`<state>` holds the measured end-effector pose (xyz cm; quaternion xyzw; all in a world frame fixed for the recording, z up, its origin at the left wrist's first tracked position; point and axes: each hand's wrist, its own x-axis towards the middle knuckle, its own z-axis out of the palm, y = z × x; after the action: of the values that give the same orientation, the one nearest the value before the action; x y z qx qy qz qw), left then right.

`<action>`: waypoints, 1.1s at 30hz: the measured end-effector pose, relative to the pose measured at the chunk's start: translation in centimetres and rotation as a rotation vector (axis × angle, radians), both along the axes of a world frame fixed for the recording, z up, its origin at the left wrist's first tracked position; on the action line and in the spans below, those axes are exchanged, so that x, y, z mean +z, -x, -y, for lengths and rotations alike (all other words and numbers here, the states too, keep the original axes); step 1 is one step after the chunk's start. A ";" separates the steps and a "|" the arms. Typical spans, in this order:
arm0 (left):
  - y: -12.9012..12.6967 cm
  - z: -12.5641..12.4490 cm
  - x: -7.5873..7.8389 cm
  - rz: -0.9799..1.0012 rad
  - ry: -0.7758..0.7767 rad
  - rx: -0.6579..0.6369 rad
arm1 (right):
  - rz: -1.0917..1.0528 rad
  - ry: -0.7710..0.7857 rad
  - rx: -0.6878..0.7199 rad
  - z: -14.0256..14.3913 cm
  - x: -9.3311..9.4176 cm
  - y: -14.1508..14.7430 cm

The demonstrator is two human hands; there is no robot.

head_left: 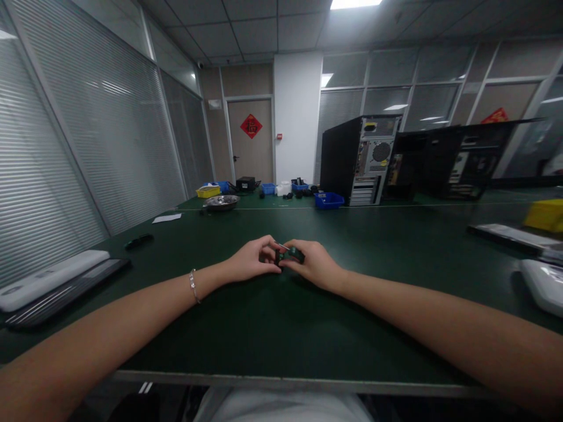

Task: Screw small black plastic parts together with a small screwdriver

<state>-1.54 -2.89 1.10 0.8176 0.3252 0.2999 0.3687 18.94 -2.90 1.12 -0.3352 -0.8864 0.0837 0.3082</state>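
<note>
Right now both my hands meet over the green counter (272,328), my left hand (251,261) and right hand (313,265) pinching a small dark green part (290,254) between their fingers, just above the counter, straight before me.

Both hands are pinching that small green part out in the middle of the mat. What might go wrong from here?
1. The small green part is gripped only by the fingertips of the left hand and right hand; it may slip, and on the dark green table it would be hard to spot.
2. Fingers cover much of the part, so its state is hard to judge from this view.
3. Both arms are stretched far forward, so fine control may suffer.
</note>
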 end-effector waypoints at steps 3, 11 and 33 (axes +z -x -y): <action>-0.1 -0.2 -0.1 0.082 0.065 -0.012 | -0.023 0.008 0.001 0.1 0.1 0.0; -0.6 0.0 0.1 0.339 0.311 -0.082 | -0.050 -0.098 0.060 0.0 0.1 0.0; 2.5 -3.6 0.9 0.494 0.124 0.265 | -0.042 -0.108 -0.030 0.4 0.3 0.0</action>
<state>-4.07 0.75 2.02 0.6462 0.3472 0.5149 0.4436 18.95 -3.31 1.42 -0.3295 -0.8779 0.0380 0.3454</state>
